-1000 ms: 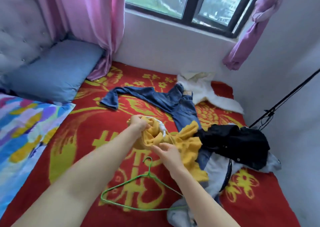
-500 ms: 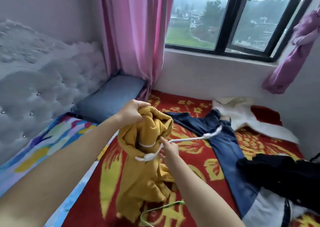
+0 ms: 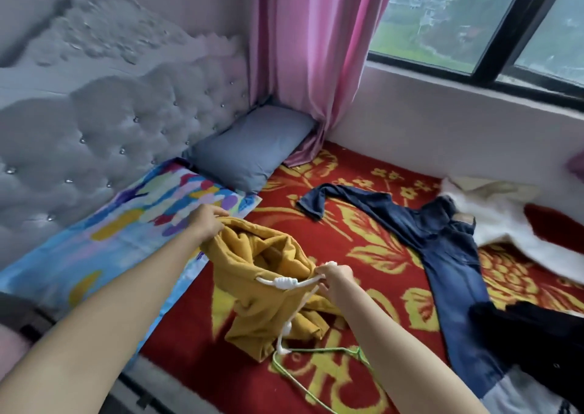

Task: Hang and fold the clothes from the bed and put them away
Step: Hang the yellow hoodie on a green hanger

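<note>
Your left grip (image 3: 205, 224) pinches the yellow garment's (image 3: 259, 300) top edge and your right grip (image 3: 335, 279) pinches its white drawstring (image 3: 284, 282). The garment hangs between them, its bottom bunched on the red blanket (image 3: 363, 240). The green hanger (image 3: 316, 350) lies just below the right grip, the jeans (image 3: 442, 249) lie well right of it, and bare blanket shows between.
</note>
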